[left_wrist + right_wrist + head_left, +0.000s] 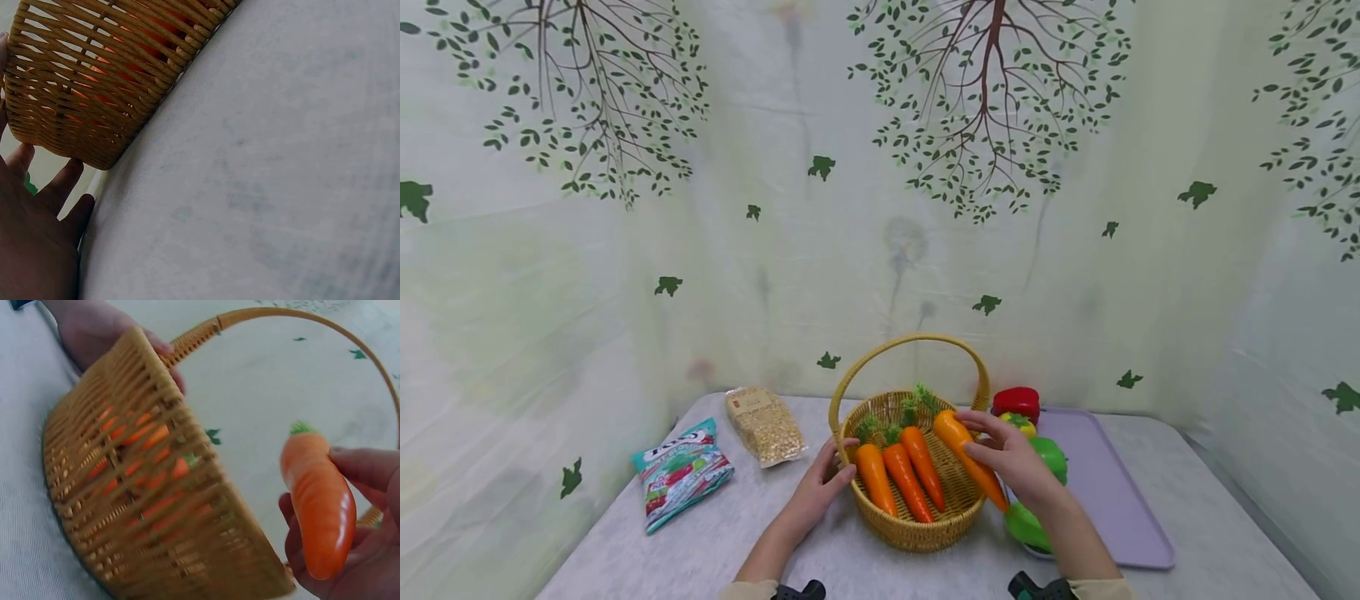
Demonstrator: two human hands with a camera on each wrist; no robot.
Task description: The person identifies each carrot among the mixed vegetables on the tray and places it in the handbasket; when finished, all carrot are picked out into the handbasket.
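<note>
A wicker basket (917,537) with a tall arched handle (917,337) stands on the table, with several orange carrots (906,479) inside, green tops toward the back. My right hand (1018,462) pinches another carrot (966,454) between thumb and fingers, over the basket's right rim. In the right wrist view this carrot (319,506) is held above the rim, thumb along its upper side. My left hand (816,492) rests on the basket's left side near the handle's base. Its fingers (65,181) reach along the woven wall in the left wrist view.
To the right lies a lilac tray (1105,492) with a red bell pepper (1017,403), a yellow one (1019,423) and green peppers (1049,458) along its left side. At left are a teal snack bag (683,475) and a clear pack of grains (766,427). A printed curtain hangs behind.
</note>
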